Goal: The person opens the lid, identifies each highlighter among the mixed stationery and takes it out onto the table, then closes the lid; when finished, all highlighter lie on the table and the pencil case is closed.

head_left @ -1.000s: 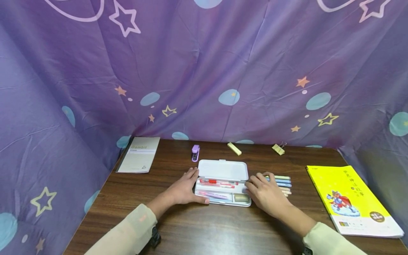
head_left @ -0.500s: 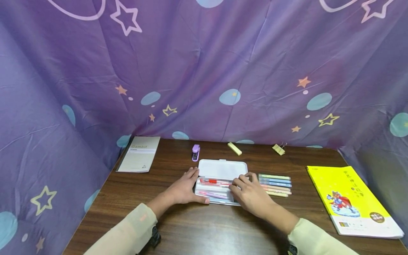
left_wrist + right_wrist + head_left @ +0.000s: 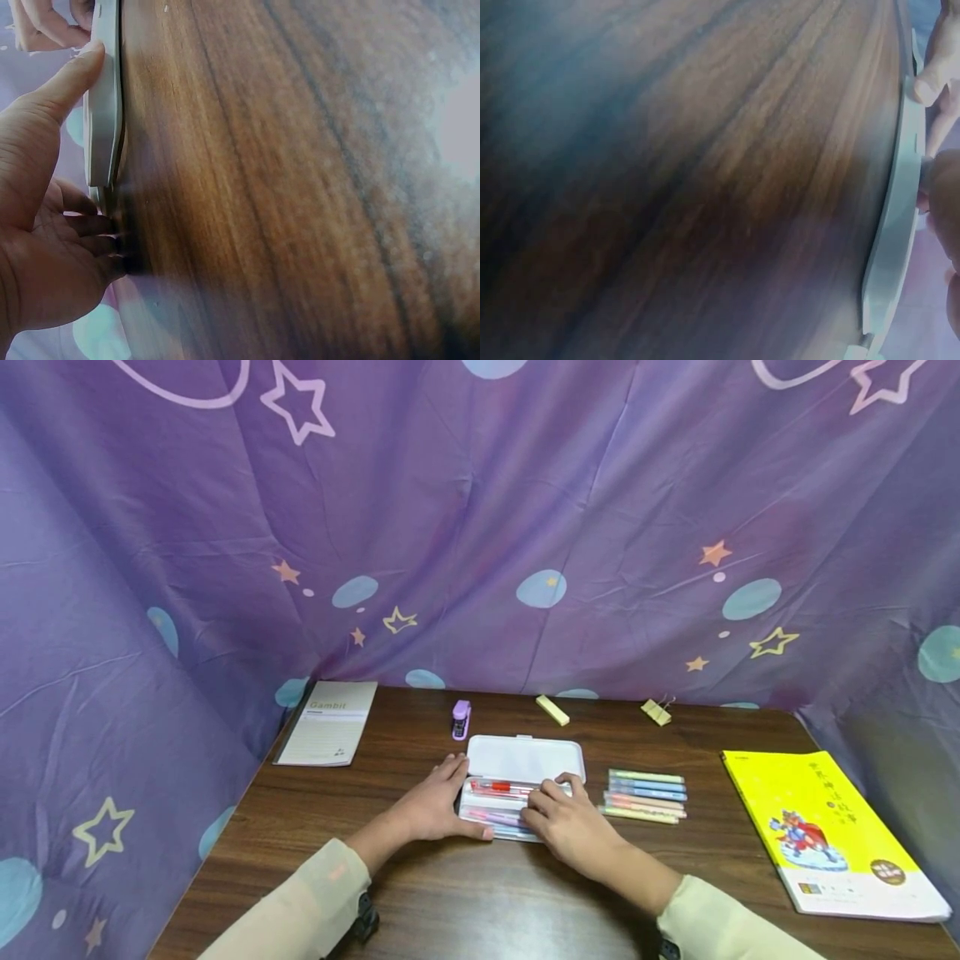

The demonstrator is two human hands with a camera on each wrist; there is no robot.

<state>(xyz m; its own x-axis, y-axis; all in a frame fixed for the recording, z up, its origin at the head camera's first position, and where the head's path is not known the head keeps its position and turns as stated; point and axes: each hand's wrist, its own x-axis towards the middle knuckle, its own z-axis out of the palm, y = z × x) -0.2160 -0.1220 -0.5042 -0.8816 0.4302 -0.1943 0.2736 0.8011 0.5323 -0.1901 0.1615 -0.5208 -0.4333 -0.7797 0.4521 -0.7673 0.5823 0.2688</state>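
Observation:
A white pencil case (image 3: pixel 525 758) lies on the table with its lid folded back. Red pens (image 3: pixel 495 787) lie along its rear part, and pink and blue pens (image 3: pixel 491 818) are in the front part. My left hand (image 3: pixel 429 800) spans the case's left end. Its thumb (image 3: pixel 75 79) rests on the front edge, with the fingers stretched along the left side. My right hand (image 3: pixel 573 822) is over the right half of the case, fingers bent down into it. The hand covers its own fingertips, so I cannot tell what they hold.
Several pastel highlighters (image 3: pixel 645 795) lie in a row right of the case. Behind stand a purple stapler (image 3: pixel 461 720), a pale yellow block (image 3: pixel 552 710) and a binder clip (image 3: pixel 656 712). A notebook (image 3: pixel 330 727) lies left, a yellow book (image 3: pixel 825 827) right. Purple cloth (image 3: pixel 480 527) hangs behind.
My right hand has moved left from beside the highlighters to over the case, uncovering the highlighters and covering the case's right compartment. The left hand has stayed in place.

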